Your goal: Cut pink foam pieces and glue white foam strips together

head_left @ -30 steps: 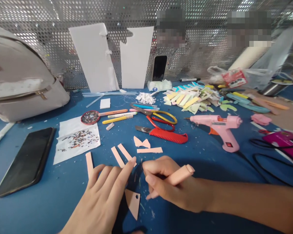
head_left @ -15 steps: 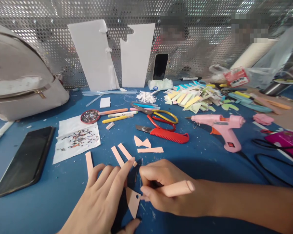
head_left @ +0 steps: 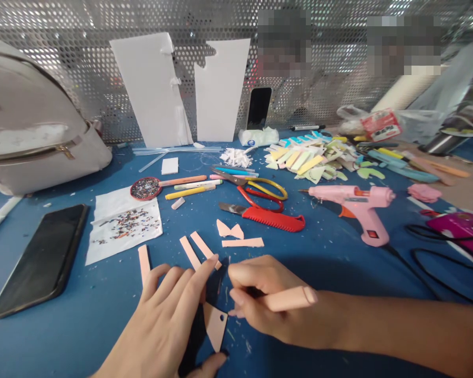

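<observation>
Right hand (head_left: 275, 277) has shifted slightly; perforated metal (head_left: 213, 23) backs the blue tabletop (head_left: 102, 310).

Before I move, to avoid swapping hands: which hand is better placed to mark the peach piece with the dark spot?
Likely the right hand: it holds the peach pen, its lower end beside the spotted piece. The left hand lies across from it, suiting steadying.

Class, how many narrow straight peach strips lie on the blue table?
4. The leftmost strip lies beside the left hand; the second strip and third strip slant near its index finger; the fourth strip lies crosswise near the red cutter. More may be hidden.
</observation>
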`<state>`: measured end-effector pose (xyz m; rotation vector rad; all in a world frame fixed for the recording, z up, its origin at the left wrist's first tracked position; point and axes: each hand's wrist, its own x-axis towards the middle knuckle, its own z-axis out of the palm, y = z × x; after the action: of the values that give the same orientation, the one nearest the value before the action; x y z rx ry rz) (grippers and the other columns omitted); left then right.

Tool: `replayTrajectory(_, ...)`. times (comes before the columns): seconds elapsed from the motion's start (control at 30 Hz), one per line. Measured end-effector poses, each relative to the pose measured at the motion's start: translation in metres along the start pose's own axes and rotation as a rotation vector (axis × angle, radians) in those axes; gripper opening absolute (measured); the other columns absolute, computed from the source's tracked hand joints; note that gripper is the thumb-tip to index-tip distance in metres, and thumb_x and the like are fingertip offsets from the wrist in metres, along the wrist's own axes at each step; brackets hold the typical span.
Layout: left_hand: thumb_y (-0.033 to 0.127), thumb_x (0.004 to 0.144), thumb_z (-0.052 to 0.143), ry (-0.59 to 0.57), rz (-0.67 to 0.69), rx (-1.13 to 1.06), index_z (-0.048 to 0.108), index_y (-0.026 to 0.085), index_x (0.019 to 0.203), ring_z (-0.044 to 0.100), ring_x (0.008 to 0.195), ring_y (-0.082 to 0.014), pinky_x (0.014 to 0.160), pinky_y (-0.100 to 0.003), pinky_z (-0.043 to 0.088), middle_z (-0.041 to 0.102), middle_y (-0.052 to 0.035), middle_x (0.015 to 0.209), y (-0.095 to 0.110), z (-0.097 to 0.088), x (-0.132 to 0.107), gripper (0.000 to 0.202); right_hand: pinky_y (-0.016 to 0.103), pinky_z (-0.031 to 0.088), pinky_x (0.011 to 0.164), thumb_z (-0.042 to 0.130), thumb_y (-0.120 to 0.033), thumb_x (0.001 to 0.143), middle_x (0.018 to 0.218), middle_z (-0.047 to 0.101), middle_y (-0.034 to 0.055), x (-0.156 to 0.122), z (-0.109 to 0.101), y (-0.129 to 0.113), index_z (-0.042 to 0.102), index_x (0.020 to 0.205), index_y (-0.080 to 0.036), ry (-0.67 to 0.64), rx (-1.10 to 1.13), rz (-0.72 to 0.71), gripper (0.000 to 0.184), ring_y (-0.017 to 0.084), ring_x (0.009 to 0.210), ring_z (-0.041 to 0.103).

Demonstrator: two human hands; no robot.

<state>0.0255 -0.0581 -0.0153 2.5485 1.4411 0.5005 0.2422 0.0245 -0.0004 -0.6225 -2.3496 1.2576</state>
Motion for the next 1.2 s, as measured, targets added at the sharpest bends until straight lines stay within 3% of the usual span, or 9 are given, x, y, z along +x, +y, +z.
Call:
replayTrajectory(0.13,0.025,0.085,0.065,-0.001,-0.018,-0.013,0.017,0.017,0.157,0.058,0.096,-0.0241,0.096,-0.043,0.041,0.066,-0.0053,0.110,0.0009,0.0011,-0.0013,0.086,0.022,0.030,0.052,0.043,-0.022,0.093,0.058,0.038,-0.0073,-0.0006,0.0007,0.0008,0.032,0.071,-0.022,-0.009,0.015,-0.026,0.026,0.009,0.051,0.038)
replayTrajectory(0.4,0.025,0.087,0.064,-0.010,-0.023,-0.029,0.015,0.019,0.156,0.060,0.095,-0.0251,0.094,-0.043,0.042,0.067,-0.0054,0.109,0.0011,0.0006,0.0001,0.085,0.023,0.029,0.052,0.044,-0.022,0.094,0.058,0.036,-0.0073,0.0012,-0.0011,0.0003,0.031,0.071,-0.022,-0.024,0.020,-0.010,0.027,0.009,0.052,0.033)
replayTrajectory(1.03,0.025,0.085,0.066,0.002,-0.005,-0.003,0.016,0.018,0.156,0.061,0.094,-0.0244,0.095,-0.043,0.040,0.068,-0.0036,0.108,0.0008,0.0001,-0.0004,0.087,0.022,0.031,0.052,0.053,-0.034,0.095,0.060,0.042,-0.0067,0.0006,-0.0029,0.0014,0.041,0.070,-0.020,-0.055,0.209,0.139,0.031,0.008,0.055,0.038)
replayTrajectory(1.2,0.025,0.084,0.066,0.016,-0.025,-0.004,0.018,0.019,0.156,0.062,0.094,-0.0250,0.096,-0.043,0.041,0.068,-0.0037,0.109,0.0012,0.0000,0.0003,0.086,0.023,0.028,0.050,0.051,-0.039,0.097,0.056,0.035,-0.0077,-0.0002,-0.0018,0.0026,0.035,0.066,-0.021,-0.059,0.203,0.149,0.039,0.008,0.053,0.033)
